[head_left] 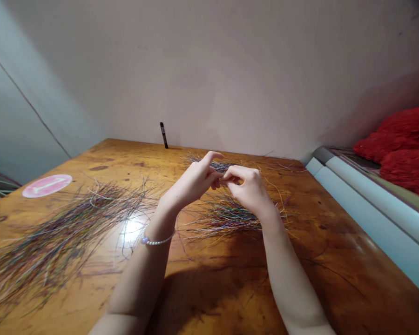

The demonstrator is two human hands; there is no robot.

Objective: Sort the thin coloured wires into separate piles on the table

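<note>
My left hand [199,179], with a beaded bracelet [157,241] at the wrist, is closed in a pinch, its index finger raised. Its fingertips meet those of my right hand [246,186], which is pinched too. Whatever lies between the fingertips is too small to make out. Below my hands a bundle of thin coloured wires [230,216] rests on the wooden table [202,288]. Behind my fingers is another, darker wire bundle [220,166], partly hidden. A long, large bundle of wires [66,232] spreads over the table's left side.
A black marker [164,135] stands upright at the back edge by the wall. A round pink and white sticker [47,185] is at the left. Along the right edge runs a pale padded ledge [373,204], with red fluffy items [405,139] beyond it.
</note>
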